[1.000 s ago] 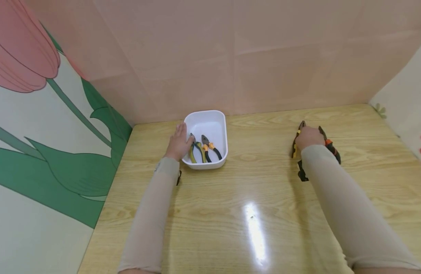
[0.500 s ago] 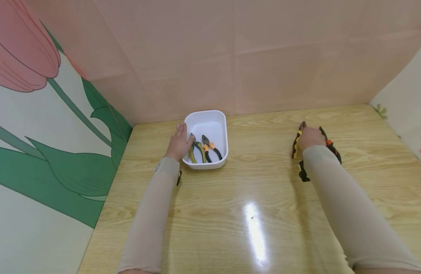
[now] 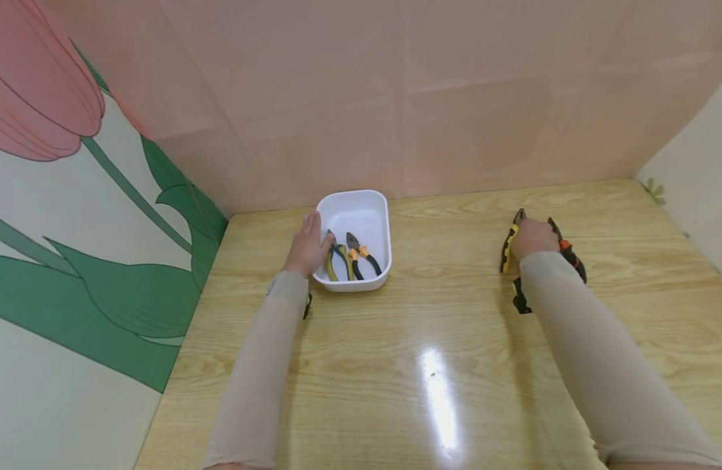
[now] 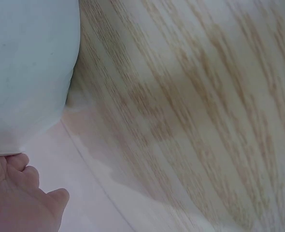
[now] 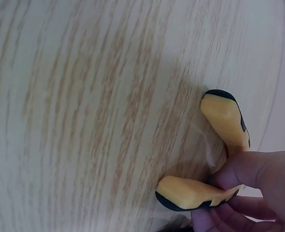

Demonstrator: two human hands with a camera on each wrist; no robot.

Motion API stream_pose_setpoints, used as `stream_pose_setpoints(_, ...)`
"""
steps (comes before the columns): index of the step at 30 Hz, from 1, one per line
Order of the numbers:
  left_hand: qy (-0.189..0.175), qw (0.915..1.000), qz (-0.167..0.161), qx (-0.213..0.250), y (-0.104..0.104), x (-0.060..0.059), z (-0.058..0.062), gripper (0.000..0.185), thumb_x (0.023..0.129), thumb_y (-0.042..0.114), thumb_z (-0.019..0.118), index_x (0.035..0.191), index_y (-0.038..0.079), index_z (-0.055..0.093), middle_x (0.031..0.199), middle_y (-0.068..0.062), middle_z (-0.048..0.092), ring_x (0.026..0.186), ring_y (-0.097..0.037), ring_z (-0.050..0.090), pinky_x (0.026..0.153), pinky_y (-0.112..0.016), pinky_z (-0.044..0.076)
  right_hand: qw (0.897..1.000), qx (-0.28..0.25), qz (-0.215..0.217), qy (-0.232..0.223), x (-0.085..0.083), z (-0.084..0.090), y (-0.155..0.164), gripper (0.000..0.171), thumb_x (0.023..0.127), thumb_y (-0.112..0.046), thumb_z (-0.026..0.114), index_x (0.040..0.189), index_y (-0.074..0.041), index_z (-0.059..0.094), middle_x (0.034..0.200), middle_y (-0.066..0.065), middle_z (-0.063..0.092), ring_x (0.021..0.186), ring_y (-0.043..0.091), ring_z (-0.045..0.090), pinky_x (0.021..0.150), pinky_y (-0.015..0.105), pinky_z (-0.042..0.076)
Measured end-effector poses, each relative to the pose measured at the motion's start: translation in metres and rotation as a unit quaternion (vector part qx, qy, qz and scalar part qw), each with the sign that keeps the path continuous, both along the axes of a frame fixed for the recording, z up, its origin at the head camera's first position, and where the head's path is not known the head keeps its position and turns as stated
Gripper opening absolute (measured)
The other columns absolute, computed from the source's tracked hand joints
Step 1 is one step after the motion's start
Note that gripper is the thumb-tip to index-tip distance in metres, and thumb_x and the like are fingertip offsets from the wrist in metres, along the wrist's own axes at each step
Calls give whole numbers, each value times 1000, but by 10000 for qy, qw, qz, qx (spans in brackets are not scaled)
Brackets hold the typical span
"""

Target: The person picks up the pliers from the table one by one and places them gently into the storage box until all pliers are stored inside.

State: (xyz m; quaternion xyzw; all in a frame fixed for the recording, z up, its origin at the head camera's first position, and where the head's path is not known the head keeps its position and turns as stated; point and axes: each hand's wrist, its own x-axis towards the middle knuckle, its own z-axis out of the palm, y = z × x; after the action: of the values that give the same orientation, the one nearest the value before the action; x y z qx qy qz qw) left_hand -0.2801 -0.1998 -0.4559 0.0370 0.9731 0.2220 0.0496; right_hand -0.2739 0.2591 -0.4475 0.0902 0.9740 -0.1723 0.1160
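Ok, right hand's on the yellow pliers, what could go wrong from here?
1. The right hand grips the yellow pliers by the handles only; the heavy head may swing on lifting.
2. The orange-handled pliers lie just beside and could get knocked.
3. The white tray already holds two pliers, so space is tight.

Both arms outstretched, left grip [image 3: 307, 245] flat, right grip [image 3: 531, 236] curled
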Motion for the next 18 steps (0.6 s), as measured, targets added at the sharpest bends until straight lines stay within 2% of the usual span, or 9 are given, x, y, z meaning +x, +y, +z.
stream_pose_setpoints(4,27,10000,-7,-2,0,2,0,73,109,40,38,163,7,3,171,-9,0,156,-23,-5,125,-56,8,9999,44,31,92,1,0,0,31,97,-3,43,112,22,56,96,42,60,79,47,63,54,47,53)
stream_pose_setpoints(11,-19,10000,1,14,2,4,0,72,109,40,39,163,6,4,171,-9,1,156,-24,-4,125,-55,8,9999,100,29,119,1,-3,3,27,93,-6,50,101,19,57,89,35,61,79,44,61,67,53,55)
stream_pose_setpoints(18,32,10000,15,23,2,4,2,73,109,40,39,163,6,4,171,-10,2,156,-24,-4,125,-56,8,9995,-300,-10,91,-1,-1,10,38,91,-14,65,101,22,60,88,32,63,78,40,59,61,44,55)
